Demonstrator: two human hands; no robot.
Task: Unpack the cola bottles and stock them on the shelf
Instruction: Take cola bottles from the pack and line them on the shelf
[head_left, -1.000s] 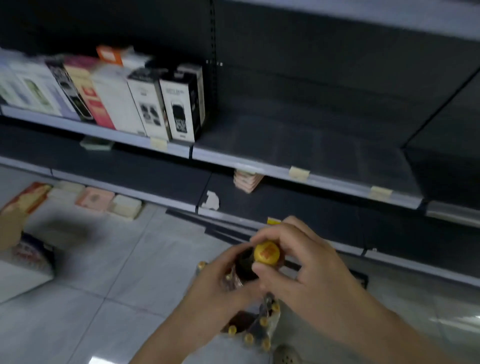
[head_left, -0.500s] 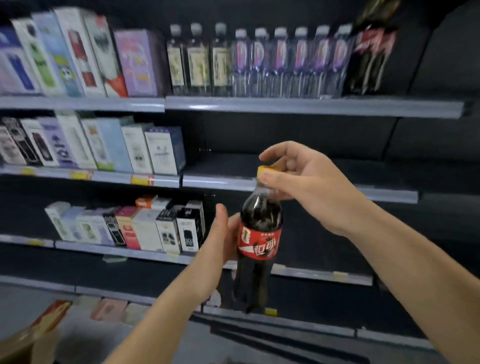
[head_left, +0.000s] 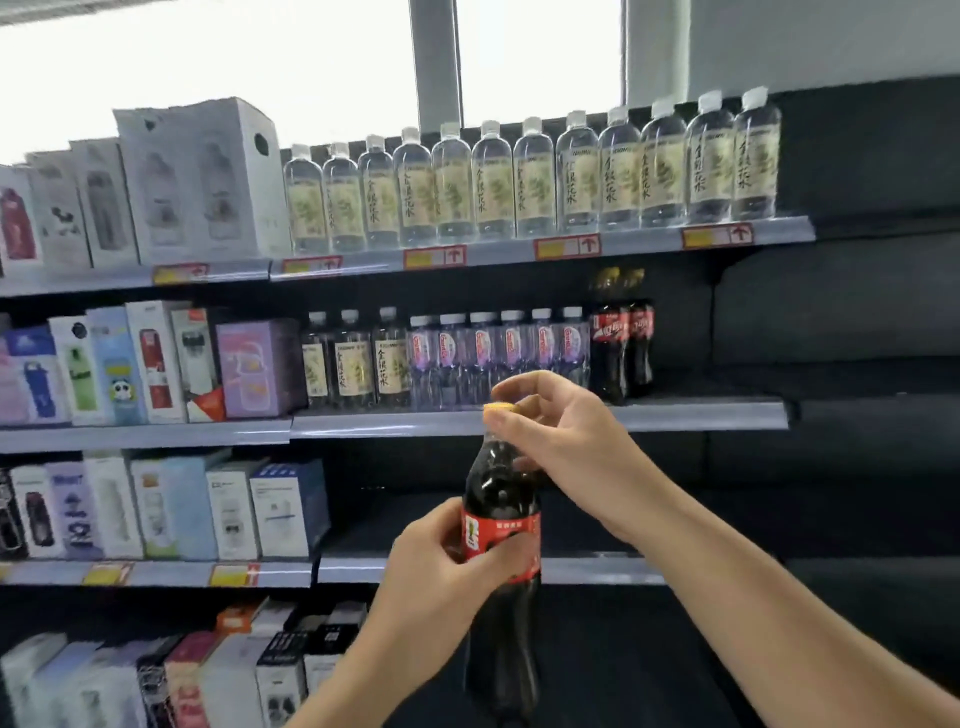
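Grey shelf (head_left: 675, 415) is carrying two cola bottles (head_left: 621, 343) toward its right end, beside purple-labelled water bottles (head_left: 498, 358). You are holding the dark cola bottle (head_left: 501, 519) upright in front of that shelf's front edge; your left hand (head_left: 441, 577) is gripping its red label, and your right hand (head_left: 561, 431) is pinching the yellow cap (head_left: 497, 408).

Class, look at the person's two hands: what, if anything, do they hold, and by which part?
Both hold one cola bottle: the right hand pinches its yellow cap, and the left hand grips its red label at mid-body.
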